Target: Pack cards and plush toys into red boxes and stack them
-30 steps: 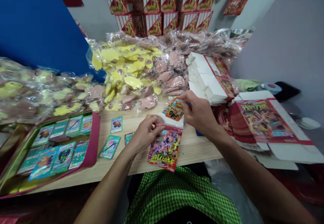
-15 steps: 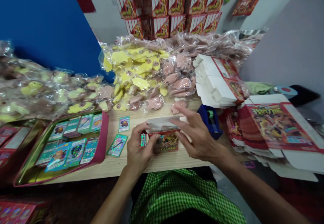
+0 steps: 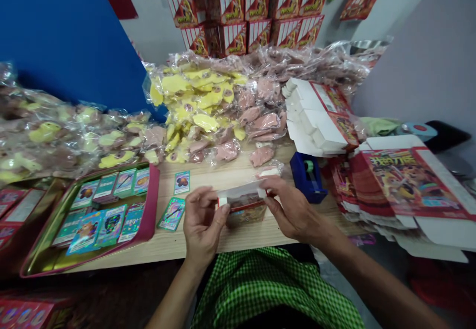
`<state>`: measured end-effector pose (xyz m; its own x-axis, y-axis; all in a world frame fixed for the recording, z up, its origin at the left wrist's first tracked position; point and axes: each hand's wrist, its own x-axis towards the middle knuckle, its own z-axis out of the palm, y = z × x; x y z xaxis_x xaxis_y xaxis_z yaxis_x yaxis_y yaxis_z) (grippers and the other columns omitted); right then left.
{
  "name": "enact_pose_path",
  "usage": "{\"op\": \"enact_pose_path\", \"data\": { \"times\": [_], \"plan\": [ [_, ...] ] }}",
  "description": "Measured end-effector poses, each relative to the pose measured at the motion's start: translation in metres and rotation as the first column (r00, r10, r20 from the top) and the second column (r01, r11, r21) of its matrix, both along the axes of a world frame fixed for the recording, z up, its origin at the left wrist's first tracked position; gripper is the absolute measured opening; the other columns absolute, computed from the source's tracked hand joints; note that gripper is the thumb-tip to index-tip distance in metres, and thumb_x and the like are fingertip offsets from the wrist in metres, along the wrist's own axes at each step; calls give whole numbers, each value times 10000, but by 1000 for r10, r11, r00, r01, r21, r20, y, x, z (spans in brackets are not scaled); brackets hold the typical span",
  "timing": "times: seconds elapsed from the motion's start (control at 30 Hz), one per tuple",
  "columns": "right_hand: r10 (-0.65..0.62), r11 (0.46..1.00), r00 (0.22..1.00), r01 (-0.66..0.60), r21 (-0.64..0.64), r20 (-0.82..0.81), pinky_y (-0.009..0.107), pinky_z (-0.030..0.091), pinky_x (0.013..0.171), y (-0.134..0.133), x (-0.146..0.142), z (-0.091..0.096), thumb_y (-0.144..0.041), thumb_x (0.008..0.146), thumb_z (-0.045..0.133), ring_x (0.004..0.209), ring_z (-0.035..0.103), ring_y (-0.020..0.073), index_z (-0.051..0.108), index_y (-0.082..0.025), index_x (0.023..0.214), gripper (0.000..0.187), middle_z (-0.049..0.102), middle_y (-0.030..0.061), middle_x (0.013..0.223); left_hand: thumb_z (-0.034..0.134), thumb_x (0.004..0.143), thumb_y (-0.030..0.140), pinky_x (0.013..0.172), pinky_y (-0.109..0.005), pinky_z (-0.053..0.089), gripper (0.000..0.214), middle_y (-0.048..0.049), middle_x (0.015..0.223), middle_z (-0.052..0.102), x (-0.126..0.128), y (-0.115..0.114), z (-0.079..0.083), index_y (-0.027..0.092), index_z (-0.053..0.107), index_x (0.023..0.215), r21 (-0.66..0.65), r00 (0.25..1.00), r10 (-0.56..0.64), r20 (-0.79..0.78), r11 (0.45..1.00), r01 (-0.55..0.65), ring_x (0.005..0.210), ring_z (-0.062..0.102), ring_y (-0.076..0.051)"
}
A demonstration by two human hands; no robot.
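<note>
Wooden table [image 3: 163, 252]: the work surface, directly before you. Tin tray [image 3: 154, 205] at your left, holding cards [image 3: 111, 222] in sorted rows within reach. Blue tape dispenser [image 3: 307, 178] parked beside your right hand [image 3: 293, 210]. Your left hand [image 3: 203, 225] joins it, thumbs and fingers pinching a small white-and-red carton [image 3: 241, 192] from both ends, held over the table

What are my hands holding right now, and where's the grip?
A small white carton, gripped at its left end by the left hand and at its right end by the right hand.
</note>
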<state>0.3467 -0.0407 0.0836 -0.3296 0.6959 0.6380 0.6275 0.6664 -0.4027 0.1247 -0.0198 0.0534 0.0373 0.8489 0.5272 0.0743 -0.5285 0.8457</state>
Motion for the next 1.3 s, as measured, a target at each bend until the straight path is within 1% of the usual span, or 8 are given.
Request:
{"op": "enact_pose_path", "data": {
  "times": [0.23,0.47,0.87,1.0,1.07,1.17,1.23,1.3],
  "plan": [
    [89,996,990,-91,6,107,416,588,936,-27,7,7,-85,980,433,1191,617,280,515,-142,1165,210,635,169,1142,744,916,325,1021,-395,529,233,-81,1253,711,-20,-10,-6,263,743,1141,120,971,-186,-149,972,204,1168,670,-242],
    [63,997,997,-61,-40,34,380,610,847,-38,-2,14,-90,1015,428,1035,658,251,508,-125,1211,214,663,157,1079,709,889,48,930,-311,574,533,-50,1138,746,-13,-27,-1,237,612,1377,95,988,-127,-82,986,135,1028,703,-167],
    [50,974,969,-101,201,242,392,628,849,-52,5,0,-6,847,418,1069,659,262,590,-118,1149,365,657,193,1146,730,896,88,936,-341,605,275,-179,1312,666,-32,-33,17,112,698,1168,403,829,-26,-559,865,299,1167,677,-215],
    [17,998,997,-22,60,78,381,608,899,-61,12,8,-16,893,448,1147,646,248,592,-136,1157,324,648,186,1195,668,921,46,864,-293,631,287,-122,1221,717,-20,-42,27,149,712,1185,383,804,21,-595,887,260,1070,711,-174],
    [-164,985,982,158,-63,-94,388,596,903,-63,23,10,-61,940,479,1167,636,242,605,-179,1116,246,645,148,1199,612,963,83,843,-310,644,276,-110,1219,723,-13,-44,26,175,714,1202,395,807,15,-590,877,272,1062,716,-184],
    [-668,728,703,548,-411,-247,354,588,783,-57,52,4,-118,906,538,1012,667,233,641,-202,961,144,650,96,1101,597,970,89,827,-318,646,285,-101,1186,730,0,-41,18,188,715,1210,448,846,-1,-534,848,284,1047,720,-192],
    [-857,470,470,547,-693,-211,287,547,599,-46,71,-6,-130,840,568,773,671,196,651,-188,898,117,656,69,942,644,937,58,830,-294,634,288,-102,1158,728,10,-38,15,166,719,1193,467,866,7,-500,844,263,1014,718,-178],
    [-903,346,389,410,-844,-181,241,453,434,-34,83,-16,-163,804,587,574,634,169,653,-177,893,111,642,33,786,679,905,22,849,-273,618,297,-105,1155,719,16,-35,15,145,725,1171,468,860,13,-510,844,264,1001,712,-164]
  ]
}}
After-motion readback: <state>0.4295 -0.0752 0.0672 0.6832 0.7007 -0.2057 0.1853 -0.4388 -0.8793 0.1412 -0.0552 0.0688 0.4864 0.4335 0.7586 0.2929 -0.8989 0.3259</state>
